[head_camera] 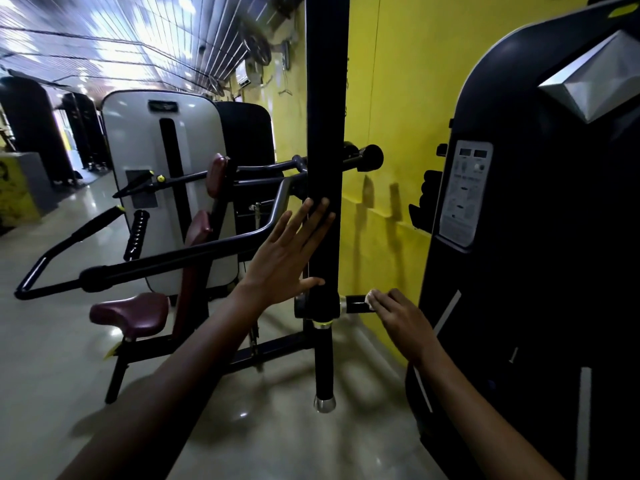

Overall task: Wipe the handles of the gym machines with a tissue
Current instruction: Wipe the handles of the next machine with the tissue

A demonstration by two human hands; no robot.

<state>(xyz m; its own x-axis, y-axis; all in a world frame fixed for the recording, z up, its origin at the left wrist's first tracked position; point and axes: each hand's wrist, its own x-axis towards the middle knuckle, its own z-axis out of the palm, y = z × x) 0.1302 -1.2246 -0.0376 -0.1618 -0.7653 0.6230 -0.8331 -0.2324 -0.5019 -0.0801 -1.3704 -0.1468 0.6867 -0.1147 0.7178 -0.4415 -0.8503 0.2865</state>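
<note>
Our left hand [284, 251] lies flat, fingers straight, against the black upright bar [325, 133]. Our right hand [401, 317] grips a white tissue [371, 296] around the short handle [356, 304]. The label panel [464, 192] on the machine is too blurred to read.

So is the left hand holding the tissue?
No, the left hand rests flat on the black upright post; the tissue is under the right hand.

The short black horizontal handle [355, 304] juts into a narrow gap between the tall black upright post [325, 133] and the big black machine housing [540, 237], with the yellow wall [398, 98] close behind. Left of the post, open grey floor [52, 341] lies before the maroon seat [130, 311].
</note>
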